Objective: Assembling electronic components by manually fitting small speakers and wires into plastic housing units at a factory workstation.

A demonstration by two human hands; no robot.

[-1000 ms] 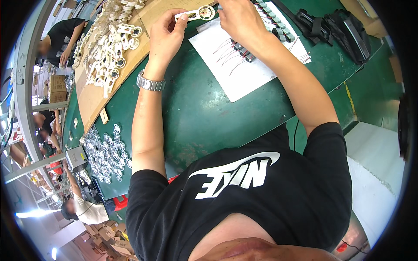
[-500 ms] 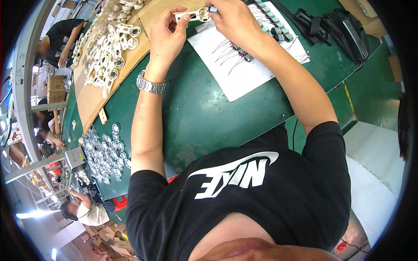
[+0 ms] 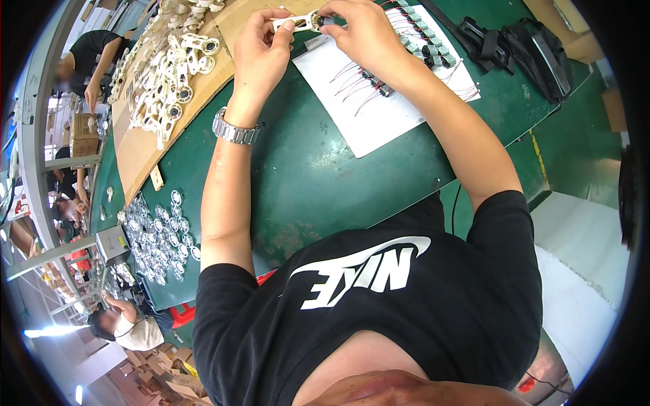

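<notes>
Between my two hands, above the far part of the green table, is a cream plastic housing (image 3: 303, 23) with a long slot and a round end. My left hand (image 3: 265, 42) grips its left end between thumb and fingers. At the round end, the fingers of my right hand (image 3: 359, 30) pinch a small dark cylindrical part (image 3: 326, 21), pressed against or into the opening; how far it sits inside cannot be seen. Below them lies a white sheet (image 3: 379, 128) carrying several small dark and green-grey parts with thin wires (image 3: 369, 84).
Many cream housings (image 3: 162, 88) are heaped on a cardboard sheet (image 3: 139, 159) at the left. Clear round parts (image 3: 162, 237) lie near the table's left edge. A black bag (image 3: 538, 57) rests at the far right. Other people (image 3: 98, 54) work beyond the left side.
My right fingers have shifted slightly and curled closer around the dark part at the housing's round end. My left hand keeps its grip, almost unmoved.
</notes>
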